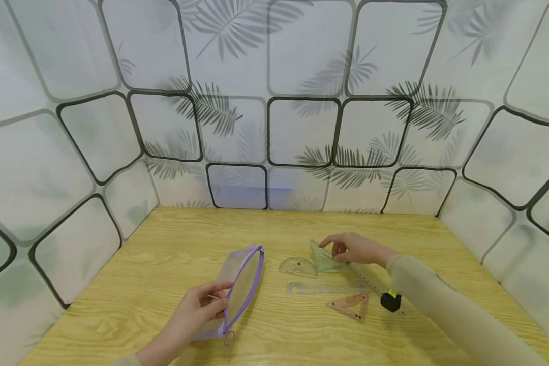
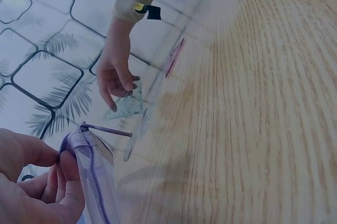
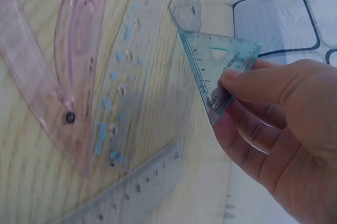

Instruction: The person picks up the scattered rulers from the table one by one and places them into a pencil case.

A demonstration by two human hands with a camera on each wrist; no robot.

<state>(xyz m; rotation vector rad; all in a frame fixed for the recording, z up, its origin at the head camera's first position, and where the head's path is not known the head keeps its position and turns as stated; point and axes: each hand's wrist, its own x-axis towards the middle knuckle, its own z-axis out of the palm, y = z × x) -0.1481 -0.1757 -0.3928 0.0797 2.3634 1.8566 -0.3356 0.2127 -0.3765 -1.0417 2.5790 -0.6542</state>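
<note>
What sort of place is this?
Probably a small indoor study or work nook: there's a wood-grain table, leaf-patterned walls around it, and a green set square in use there.

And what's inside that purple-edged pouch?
Through the open mouth of the pouch, only its pale inner side shows; I can't make out any object there. The left hand covers part of the pouch, and its deeper end can't be seen into.

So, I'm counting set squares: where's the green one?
In the head view, right of centre, the green set square is held by the right hand, beside the protractor.
</note>
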